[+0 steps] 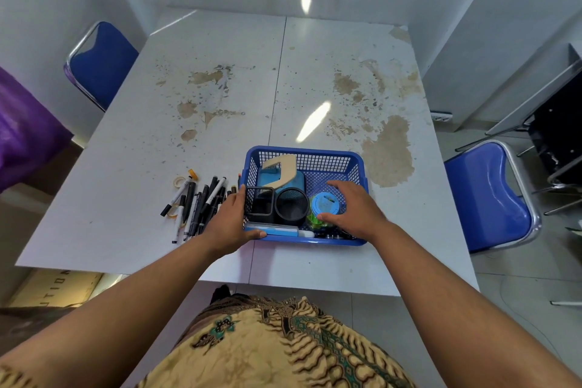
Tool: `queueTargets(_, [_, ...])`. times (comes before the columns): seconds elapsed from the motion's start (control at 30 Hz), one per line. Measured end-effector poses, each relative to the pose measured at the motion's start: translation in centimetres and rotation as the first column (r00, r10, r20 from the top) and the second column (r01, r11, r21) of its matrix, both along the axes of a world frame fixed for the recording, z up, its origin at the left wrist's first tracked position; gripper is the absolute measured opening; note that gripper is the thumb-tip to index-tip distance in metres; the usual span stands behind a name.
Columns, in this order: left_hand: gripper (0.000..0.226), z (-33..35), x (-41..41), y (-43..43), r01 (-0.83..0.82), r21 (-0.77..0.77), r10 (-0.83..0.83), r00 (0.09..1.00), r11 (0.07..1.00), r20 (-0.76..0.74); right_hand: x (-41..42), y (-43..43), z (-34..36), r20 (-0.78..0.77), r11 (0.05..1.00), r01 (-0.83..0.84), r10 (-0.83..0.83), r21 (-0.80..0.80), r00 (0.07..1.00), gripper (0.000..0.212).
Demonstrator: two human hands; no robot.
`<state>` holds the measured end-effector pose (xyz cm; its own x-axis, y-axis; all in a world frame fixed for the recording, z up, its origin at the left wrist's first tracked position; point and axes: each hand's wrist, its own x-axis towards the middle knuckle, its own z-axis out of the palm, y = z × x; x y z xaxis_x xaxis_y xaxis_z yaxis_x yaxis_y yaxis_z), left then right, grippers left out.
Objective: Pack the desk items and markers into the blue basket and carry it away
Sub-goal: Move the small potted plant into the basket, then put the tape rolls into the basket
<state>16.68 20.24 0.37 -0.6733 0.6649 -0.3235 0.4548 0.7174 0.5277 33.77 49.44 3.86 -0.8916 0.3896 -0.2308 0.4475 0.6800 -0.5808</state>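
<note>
The blue basket [327,161] stands near the table's front edge. Inside are a square black mesh holder [259,205], a round black mesh cup [291,205], a light blue box with a tan wooden piece [282,167] on it, and a blue-lidded green jar [324,203]. My left hand [230,220] grips the basket's left front corner, thumb on the rim. My right hand [352,206] reaches into the basket with fingers spread, thumb touching the jar. A pile of several markers [201,205] lies on the table left of the basket, beside tape rolls [179,181].
The white table [220,79] is stained and peeling in its middle and right. Blue chairs stand at the far left [100,63] and at the right [491,195]. A purple cloth [25,123] hangs at the left edge. A cardboard box sits on the floor lower left.
</note>
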Motion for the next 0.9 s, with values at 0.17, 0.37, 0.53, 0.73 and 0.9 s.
queueTargets(0.17, [0.125,0.6,-1.2,-1.6,0.036,0.084,-0.039,0.998,0.996,0.038,-2.6,-1.9,1.1,-0.13,0.996,0.007,0.004,0.084,0.992,0.071])
queueTargets(0.37, [0.085,2.0,-3.7,-4.0,0.014,0.02,-0.014,1.0,1.0,0.005,-7.2,-6.6,2.6,-0.241,0.993,-0.022,0.05,0.12,0.969,0.046])
queueTargets(0.53, [0.041,2.3,-6.1,-7.2,-0.047,0.054,0.049,0.998,0.997,-0.048,-11.0,-11.0,3.1,-0.236,0.976,-0.161,0.192,0.144,0.953,0.038])
queueTargets(0.73, [0.028,0.3,-9.7,-12.8,-0.157,0.031,0.159,0.986,0.987,-0.057,-14.9,-15.5,2.7,-0.223,0.958,-0.278,0.287,0.069,0.932,0.037])
queueTargets(0.9, [0.036,-1.4,-12.4,-16.9,-0.225,-0.043,0.221,0.971,0.973,-0.088,-17.1,-19.0,1.1,-0.158,0.942,-0.336,0.332,0.005,0.93,0.039])
